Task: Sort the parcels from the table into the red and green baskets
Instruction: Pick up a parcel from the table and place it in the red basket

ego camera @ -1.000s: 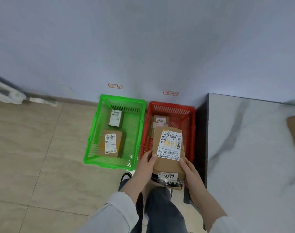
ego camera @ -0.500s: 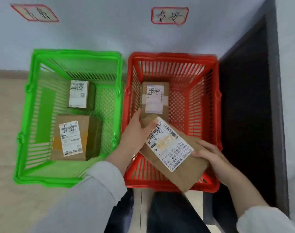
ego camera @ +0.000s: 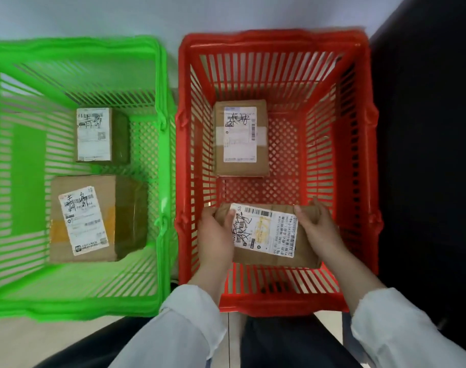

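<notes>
The red basket (ego camera: 274,39) stands on the floor against a pale wall (ego camera: 226,11), and everything else is placed from it. Inside it, close to its near wall, both hands hold a flat brown parcel (ego camera: 277,258), lying level with its white label (ego camera: 266,229) facing up and turned sideways. The left hand (ego camera: 217,235) grips the parcel's left end, with the thumb lying on the edge of the label and the fingers curled round the far edge. The right hand (ego camera: 318,227) clamps the right end in the same way, thumb on top and fingers wrapped round the far corner. From this height I cannot tell whether the parcel rests on the basket's mesh floor or hangs just above it. Deeper in the red basket, toward its far wall and well apart from the held one, a second brown parcel (ego camera: 241,139) lies flat, label up, with a strip of tape across it. Just beside the red basket's left wall, rims nearly touching, stands the green basket (ego camera: 75,46). It holds a small box (ego camera: 101,135) toward its far end and a larger box (ego camera: 93,219) toward its near end, both label up. Along the red basket's right side is a dark upright surface (ego camera: 425,155). Pale sleeves (ego camera: 189,322) reach in over the red basket's near rim, with dark trousers (ego camera: 279,341) below it.
</notes>
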Tool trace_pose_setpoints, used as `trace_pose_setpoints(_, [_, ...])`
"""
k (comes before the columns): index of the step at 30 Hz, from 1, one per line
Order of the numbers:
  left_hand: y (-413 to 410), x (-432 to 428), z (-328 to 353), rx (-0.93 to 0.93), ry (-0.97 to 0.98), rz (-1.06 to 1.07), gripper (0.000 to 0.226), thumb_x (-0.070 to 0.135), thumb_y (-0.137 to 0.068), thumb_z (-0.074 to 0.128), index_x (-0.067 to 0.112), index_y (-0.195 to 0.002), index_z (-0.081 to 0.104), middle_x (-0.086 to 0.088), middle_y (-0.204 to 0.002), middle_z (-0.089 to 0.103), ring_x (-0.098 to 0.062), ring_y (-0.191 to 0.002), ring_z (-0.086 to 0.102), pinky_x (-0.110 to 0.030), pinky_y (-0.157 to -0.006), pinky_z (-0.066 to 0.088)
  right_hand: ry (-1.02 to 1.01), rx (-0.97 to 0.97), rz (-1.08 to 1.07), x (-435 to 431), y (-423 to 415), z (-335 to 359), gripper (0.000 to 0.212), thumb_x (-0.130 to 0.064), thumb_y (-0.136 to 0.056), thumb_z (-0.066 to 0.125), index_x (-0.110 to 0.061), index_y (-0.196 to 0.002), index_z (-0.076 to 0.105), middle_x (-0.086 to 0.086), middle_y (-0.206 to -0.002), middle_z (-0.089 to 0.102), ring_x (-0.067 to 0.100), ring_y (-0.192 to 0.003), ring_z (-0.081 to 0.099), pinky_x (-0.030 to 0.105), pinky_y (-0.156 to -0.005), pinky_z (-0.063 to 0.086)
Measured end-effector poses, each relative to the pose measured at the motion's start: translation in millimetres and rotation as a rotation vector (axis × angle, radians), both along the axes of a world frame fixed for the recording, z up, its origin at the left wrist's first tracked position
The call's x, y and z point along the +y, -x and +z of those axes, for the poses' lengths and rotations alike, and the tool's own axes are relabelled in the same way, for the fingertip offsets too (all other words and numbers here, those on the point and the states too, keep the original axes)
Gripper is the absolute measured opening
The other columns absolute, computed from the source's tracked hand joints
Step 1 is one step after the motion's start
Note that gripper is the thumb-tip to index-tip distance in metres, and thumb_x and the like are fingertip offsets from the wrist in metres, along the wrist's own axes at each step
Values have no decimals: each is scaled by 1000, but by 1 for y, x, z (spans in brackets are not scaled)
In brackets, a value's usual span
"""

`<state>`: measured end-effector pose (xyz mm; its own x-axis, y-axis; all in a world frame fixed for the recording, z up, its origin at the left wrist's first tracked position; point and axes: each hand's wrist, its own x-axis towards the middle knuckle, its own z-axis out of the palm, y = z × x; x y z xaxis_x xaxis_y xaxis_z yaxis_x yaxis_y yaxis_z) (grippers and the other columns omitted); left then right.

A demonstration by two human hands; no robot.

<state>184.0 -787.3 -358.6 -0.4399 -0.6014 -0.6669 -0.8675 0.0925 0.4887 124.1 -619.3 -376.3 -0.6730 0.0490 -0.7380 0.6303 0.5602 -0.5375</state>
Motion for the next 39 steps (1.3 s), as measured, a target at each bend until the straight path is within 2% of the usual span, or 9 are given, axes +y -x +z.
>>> trace_pose_setpoints(4, [-7,1,-44,-154,17,-100,36,21,-96,49,0,-125,42,-22,-117,61,-38,-106,58,-35,-77,43,-74,-21,193,-3,0,-43,62,-33,-92,55,-10,-144,30,10,-145,41,26,-134,38,30,-105,31])
trace_pose_setpoints(7, [-14,3,-69,-147,-1,-198,34,11,-96,44,2,-128,41,-19,-121,58,-33,-107,57,-29,-75,42,-84,20,346,1,-6,-67,59,-29,-93,54,-9,-143,30,13,-145,39,27,-134,38,29,-105,31])
trace_pose_setpoints(9, [-20,2,-76,-72,-30,-230,43,8,-95,44,8,-137,36,-13,-131,53,-29,-114,55,-32,-89,46,-89,43,371,0,-10,-74,62,-30,-94,51,-10,-146,24,14,-150,30,26,-138,30,29,-109,25])
trace_pose_setpoints(11, [-21,0,-72,1,-18,-295,58,4,-94,45,12,-147,23,-9,-146,38,-25,-132,41,-31,-107,35,-172,78,436,-1,-11,-74,67,-37,-96,45,-12,-149,14,11,-157,14,24,-144,15,31,-114,16])
trace_pose_setpoints(14, [-22,0,-59,45,182,-617,62,11,-96,46,14,-150,15,-11,-158,12,-23,-146,8,-28,-117,10,-388,313,738,1,-15,-67,70,-43,-96,38,-10,-150,7,10,-159,-5,24,-146,-7,34,-118,2])
trace_pose_setpoints(16, [-23,2,-62,102,309,-826,60,23,-98,42,14,-150,15,-12,-159,3,-23,-147,-5,-30,-118,-4,-396,490,927,1,-22,-69,70,-46,-95,32,-6,-149,11,10,-157,-2,21,-146,-9,34,-119,1])
trace_pose_setpoints(20, [-20,8,-99,174,558,-1175,58,34,-93,29,4,-143,27,-15,-153,25,-24,-145,6,-39,-116,3,-360,649,1192,-6,-30,-94,64,-46,-99,9,-4,-147,11,7,-159,-1,19,-147,-3,38,-117,7])
trace_pose_setpoints(35, [-25,12,-130,179,728,-1187,63,40,-94,23,7,-147,15,-9,-155,16,-25,-144,12,-40,-117,2,-442,820,1229,-9,-29,-118,63,-43,-100,7,-1,-146,16,13,-155,15,27,-144,15,42,-116,14])
trace_pose_setpoints(39, [-25,9,-123,146,659,-1219,69,42,-94,24,5,-149,9,-12,-156,13,-24,-145,0,-40,-117,0,-447,785,1261,-7,-29,-113,64,-45,-100,9,-1,-145,17,13,-155,18,26,-144,15,41,-115,14])
